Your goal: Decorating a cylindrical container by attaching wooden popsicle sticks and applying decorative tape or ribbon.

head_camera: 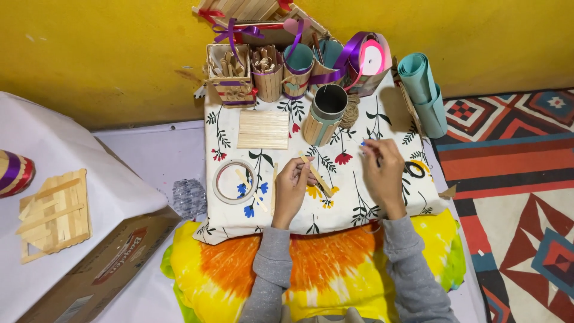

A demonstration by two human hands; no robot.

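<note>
Wooden craft stick (315, 174) pinched in left hand (291, 190) — light grip, could slip. Right hand (382, 170) pinches something small, unclear — might drop it.

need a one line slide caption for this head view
Left hand holds a wooden craft stick over a floral cloth; right hand pinches something small.
</note>
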